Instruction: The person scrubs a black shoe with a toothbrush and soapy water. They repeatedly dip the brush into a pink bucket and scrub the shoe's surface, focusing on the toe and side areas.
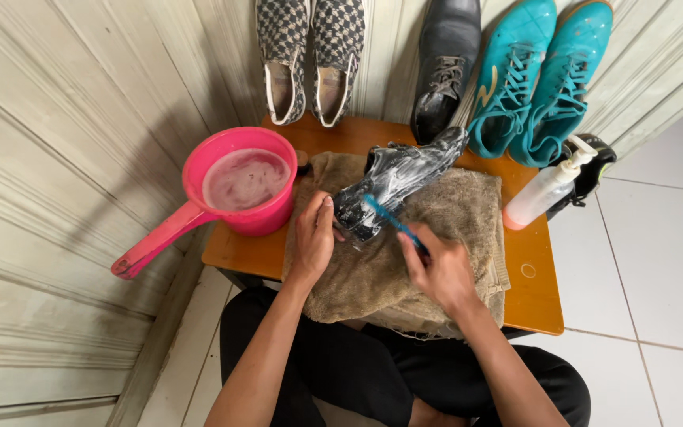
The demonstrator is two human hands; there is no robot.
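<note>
The left hand (pixel 312 237) had its grip closed on the heel end of a soapy black shoe (pixel 393 180), which lay on a brown towel (pixel 468 213) at the centre of the orange counter (pixel 535 277). The right hand (pixel 440 273) clasped a blue toothbrush (pixel 389 218), bristles on the shoe. A pink dipper (pixel 235 190) (full of sudsy water) stood at nine o'clock of the shoe, a pump bottle (pixel 545 190) at three o'clock.
</note>
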